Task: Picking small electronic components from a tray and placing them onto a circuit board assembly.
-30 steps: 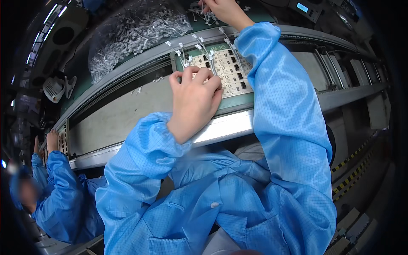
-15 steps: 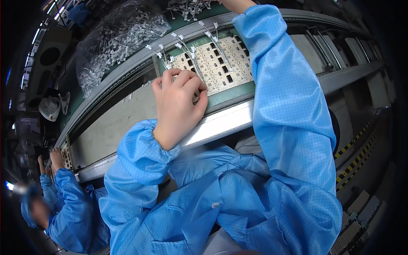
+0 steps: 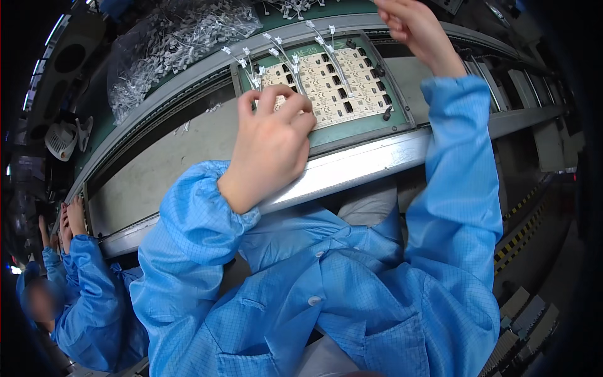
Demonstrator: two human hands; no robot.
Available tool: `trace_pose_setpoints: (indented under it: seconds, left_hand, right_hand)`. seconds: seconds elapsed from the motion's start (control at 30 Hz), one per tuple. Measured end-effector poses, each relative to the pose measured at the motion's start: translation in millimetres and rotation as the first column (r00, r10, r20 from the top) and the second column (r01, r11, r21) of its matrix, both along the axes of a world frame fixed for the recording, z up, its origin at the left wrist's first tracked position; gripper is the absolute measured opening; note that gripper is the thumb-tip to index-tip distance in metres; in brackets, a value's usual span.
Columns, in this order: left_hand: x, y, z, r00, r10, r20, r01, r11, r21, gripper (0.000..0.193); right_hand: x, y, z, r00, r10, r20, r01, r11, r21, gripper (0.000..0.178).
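A cream circuit board panel point(image 3: 326, 117) with black components sits in a green fixture point(image 3: 397, 107) on the rail line before me. Several short wire leads with white connectors point(image 3: 294, 61) lie across it, their ends sticking out past the far edge. My left hand point(image 3: 273, 138) is curled over the panel's near left part; its fingertips and anything in them are hidden. Raised beyond the fixture's far right corner is my right hand point(image 3: 418, 31), its fingers drawn together at the top edge of the view; what they hold, if anything, does not show.
A clear plastic bag point(image 3: 182, 47) full of white-connector leads lies beyond the rail at far left, with more loose leads point(image 3: 292, 7) beside it. A metal rail point(image 3: 358, 160) runs along my side. A white fan-like device point(image 3: 61, 139) and a co-worker point(image 3: 94, 301) are at left.
My right hand has come back into view from the top edge, moving right, uncovering the fixture's right side. My left hand stays curled over the panel. The view has shifted slightly.
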State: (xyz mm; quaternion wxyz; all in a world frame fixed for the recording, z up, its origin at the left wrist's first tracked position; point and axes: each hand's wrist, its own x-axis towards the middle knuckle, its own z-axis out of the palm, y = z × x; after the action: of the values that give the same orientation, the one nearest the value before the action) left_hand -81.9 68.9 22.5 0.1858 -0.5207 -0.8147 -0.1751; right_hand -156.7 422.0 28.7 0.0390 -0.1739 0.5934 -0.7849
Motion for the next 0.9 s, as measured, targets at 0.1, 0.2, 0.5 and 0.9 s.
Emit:
trace_pose_setpoints:
  seconds: [0.1, 0.2, 0.5, 0.9]
  left_hand:
    - [2.9, -4.1, -0.3, 0.994, -0.037, -0.105, 0.034, 0.999, -0.031, 0.015]
    - [6.3, 0.0, -0.5, 0.989, -0.065, -0.136, 0.055, 0.996, -0.074, 0.016]
    - [-9.2, -11.6, -5.1, 0.989, -0.072, 0.13, 0.034, 0.96, 0.278, 0.019]
    - [-6.8, -8.0, -15.0, 0.972, -0.191, 0.133, 0.143, 0.941, 0.308, 0.021]
  right_hand:
    - [76.5, -56.2, 28.5, 0.943, -0.326, -0.064, 0.313, 0.807, 0.502, 0.044]
    - [120.8, -74.9, 27.8, 0.958, -0.279, -0.061, 0.27, 0.816, 0.51, 0.044]
    - [130.1, -92.4, 31.2, 0.987, -0.157, 0.018, 0.125, 0.848, 0.515, 0.03]
    - [116.4, -101.9, 53.4, 0.991, -0.11, -0.073, 0.132, 0.819, 0.559, 0.043]
